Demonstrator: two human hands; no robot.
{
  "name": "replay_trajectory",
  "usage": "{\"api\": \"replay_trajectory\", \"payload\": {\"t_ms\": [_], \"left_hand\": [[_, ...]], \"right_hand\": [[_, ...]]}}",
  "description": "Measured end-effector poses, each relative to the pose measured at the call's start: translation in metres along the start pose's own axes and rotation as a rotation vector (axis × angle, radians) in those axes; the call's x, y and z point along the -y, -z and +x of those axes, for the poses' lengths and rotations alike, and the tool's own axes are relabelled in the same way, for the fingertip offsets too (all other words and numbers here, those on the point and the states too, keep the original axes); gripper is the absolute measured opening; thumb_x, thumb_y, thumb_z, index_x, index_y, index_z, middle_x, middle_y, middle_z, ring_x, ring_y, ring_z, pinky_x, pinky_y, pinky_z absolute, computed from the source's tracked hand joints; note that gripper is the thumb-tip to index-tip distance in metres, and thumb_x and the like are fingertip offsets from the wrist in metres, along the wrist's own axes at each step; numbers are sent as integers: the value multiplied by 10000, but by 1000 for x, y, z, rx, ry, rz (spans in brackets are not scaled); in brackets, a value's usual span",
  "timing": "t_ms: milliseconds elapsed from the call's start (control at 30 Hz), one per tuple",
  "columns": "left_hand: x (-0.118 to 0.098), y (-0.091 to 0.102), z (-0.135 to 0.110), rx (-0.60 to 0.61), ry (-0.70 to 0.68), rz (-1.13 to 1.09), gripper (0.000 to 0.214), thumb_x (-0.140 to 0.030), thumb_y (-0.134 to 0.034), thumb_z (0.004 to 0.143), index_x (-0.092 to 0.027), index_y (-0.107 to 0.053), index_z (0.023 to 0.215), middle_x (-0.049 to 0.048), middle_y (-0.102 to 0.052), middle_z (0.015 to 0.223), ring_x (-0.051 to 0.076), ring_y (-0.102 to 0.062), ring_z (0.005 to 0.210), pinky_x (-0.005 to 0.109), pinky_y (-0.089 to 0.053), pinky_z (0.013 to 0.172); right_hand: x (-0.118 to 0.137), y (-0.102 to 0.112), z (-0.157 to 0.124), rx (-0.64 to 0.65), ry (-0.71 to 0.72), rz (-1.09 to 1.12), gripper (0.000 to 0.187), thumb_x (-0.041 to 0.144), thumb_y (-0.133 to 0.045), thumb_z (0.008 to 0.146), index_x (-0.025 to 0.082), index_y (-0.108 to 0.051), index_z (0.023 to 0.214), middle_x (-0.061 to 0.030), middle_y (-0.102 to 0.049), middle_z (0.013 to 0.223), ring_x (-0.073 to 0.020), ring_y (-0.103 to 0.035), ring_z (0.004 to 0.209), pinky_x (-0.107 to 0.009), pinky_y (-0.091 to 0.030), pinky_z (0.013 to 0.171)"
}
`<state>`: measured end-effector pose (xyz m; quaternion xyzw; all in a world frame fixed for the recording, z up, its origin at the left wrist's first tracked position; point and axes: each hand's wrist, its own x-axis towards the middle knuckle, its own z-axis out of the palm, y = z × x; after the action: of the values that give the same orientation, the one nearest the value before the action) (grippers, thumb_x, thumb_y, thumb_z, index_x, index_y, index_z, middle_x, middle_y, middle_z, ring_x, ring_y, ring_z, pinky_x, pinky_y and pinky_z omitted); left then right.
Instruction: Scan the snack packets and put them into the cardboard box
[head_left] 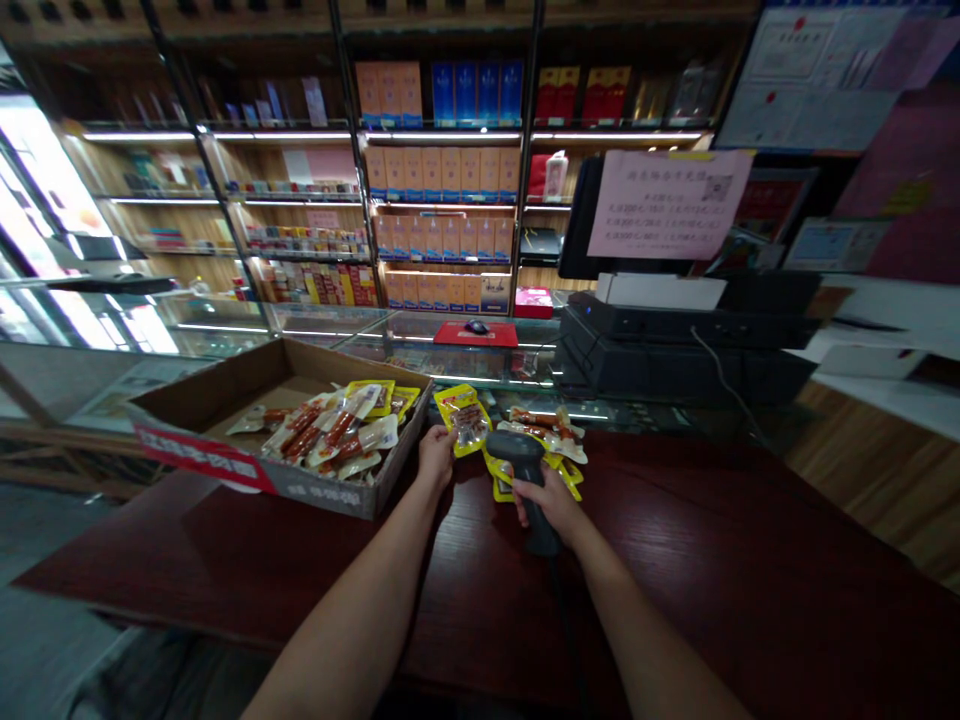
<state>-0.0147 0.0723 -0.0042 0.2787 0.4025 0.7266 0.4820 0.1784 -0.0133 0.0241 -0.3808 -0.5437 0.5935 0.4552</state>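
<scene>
My left fingers (452, 438) pinch the edge of a likely light, pliable packet (466, 417) extending beyond them; my right fingers (522, 492) grip the scanner (517, 452).

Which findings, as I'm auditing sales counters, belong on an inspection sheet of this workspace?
Surface: glossy dark red-brown tabletop.
Things: barcode scanner; yellow snack packet; open cardboard box holding wrapped sausage-like sticks and yellow packets.
Clutter: loose snack pile by the scanner.
Hands: left hand pinches the snack packet; right hand grips the scanner's handle.
Cables: dark cord runs from the scanner toward the near edge; pale cable trails across black equipment.
Surroundings: glass display counter; lit shelves with boxes; monitor bearing a pink notice.
</scene>
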Motion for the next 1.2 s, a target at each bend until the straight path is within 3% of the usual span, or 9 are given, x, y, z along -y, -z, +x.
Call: {"api": "replay_trajectory", "payload": {"t_ms": [200, 333, 467, 600, 733, 867, 1067, 1200], "left_hand": [[1, 1, -3, 11, -14, 36, 364, -333, -750, 455, -175, -464, 614, -63, -494, 491, 78, -465, 429, 210, -367, 475], [-9, -8, -10, 53, -65, 47, 359, -351, -750, 466, -169, -480, 618, -51, -514, 502, 81, -473, 451, 211, -368, 491], [-40, -17, -10, 81, -149, 84, 327, -337, -743, 486, -166, -499, 622, -43, -524, 508, 84, -476, 466, 211, -368, 501], [-91, -11, -2, 53, -263, 117, 282, -328, -721, 509, -158, -538, 640, -30, -553, 541, 89, -494, 491, 214, -383, 522], [-142, 15, 6, -48, -317, 137, 282, -330, -704, 512, -146, -572, 680, -23, -573, 553, 98, -503, 488, 231, -405, 525], [-178, 54, 14, -175, -371, 198, 280, -322, -693, 519, -127, -609, 702, -14, -582, 559, 113, -524, 504, 251, -428, 542], [-207, 109, 30, -451, -534, 481, 266, -253, -619, 616, -106, -672, 831, 67, -663, 713, 183, -615, 674, 308, -489, 670], [-214, 123, 32, -550, -616, 747, 320, -211, -606, 658, -103, -671, 952, 136, -682, 946, 252, -622, 927, 384, -460, 872]], "right_hand": [[1, 0, -2, -20, 9, -4, 415, 420, -701, 627, 177, -520, 909, 60, -580, 523, -124, -534, 363, -237, -443, 351], [8, -6, -3, -86, 9, 27, 366, 415, -714, 613, 173, -543, 828, 49, -574, 523, -122, -529, 376, -249, -452, 367], [24, -17, 4, -112, 41, 57, 309, 419, -710, 623, 163, -545, 674, 24, -570, 514, -111, -516, 385, -249, -454, 382], [45, -40, 15, -63, 87, 79, 338, 402, -718, 606, 162, -570, 791, 32, -579, 526, -111, -521, 382, -241, -451, 372], [66, -74, 24, 42, 114, 58, 306, 383, -689, 624, 164, -560, 794, 38, -573, 510, -105, -522, 376, -225, -451, 361], [77, -111, 30, 123, 116, 56, 301, 353, -673, 627, 166, -550, 829, 54, -563, 497, -101, -516, 362, -221, -458, 355], [78, -153, 35, 204, 114, 62, 295, 346, -686, 610, 168, -545, 797, 54, -564, 500, -100, -517, 366, -221, -466, 358], [73, -163, 35, 231, 106, 66, 290, 351, -685, 616, 169, -554, 800, 54, -563, 501, -104, -517, 364, -227, -461, 360]]}}
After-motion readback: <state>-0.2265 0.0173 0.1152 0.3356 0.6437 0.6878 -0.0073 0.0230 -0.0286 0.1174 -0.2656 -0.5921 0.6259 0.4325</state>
